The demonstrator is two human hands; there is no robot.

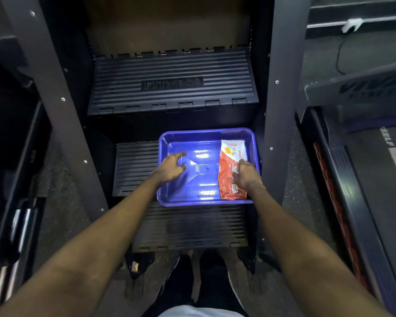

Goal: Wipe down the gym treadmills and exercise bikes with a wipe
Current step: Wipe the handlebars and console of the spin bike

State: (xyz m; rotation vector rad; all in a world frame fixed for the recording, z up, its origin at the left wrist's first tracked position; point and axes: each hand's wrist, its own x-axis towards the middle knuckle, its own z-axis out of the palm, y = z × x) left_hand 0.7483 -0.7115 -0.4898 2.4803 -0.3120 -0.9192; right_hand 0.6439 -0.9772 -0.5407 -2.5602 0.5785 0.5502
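The wipe pack [229,161] in the blue tray [188,202] is pinched by the right hand [247,175]; the open left hand [170,168] is best pressed on the tray while the pack is opened.

Gym floor, ribbed stair-climber steps [173,81], treadmill belt [380,170] alongside, rubber flooring [62,179]

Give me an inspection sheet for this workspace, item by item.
Surface: black ribbed step, carrying the blue tray.
Job's things: wipes pack lies flat in the tray's right side.
Clutter: nothing seen.
Hands: left hand is open over the tray's left part, holding nothing; right hand has its fingers curled onto the wipes pack.
Cables: one thin dark cable on the floor, upper right.
Surroundings: treadmill to the right; another dark machine to the left.
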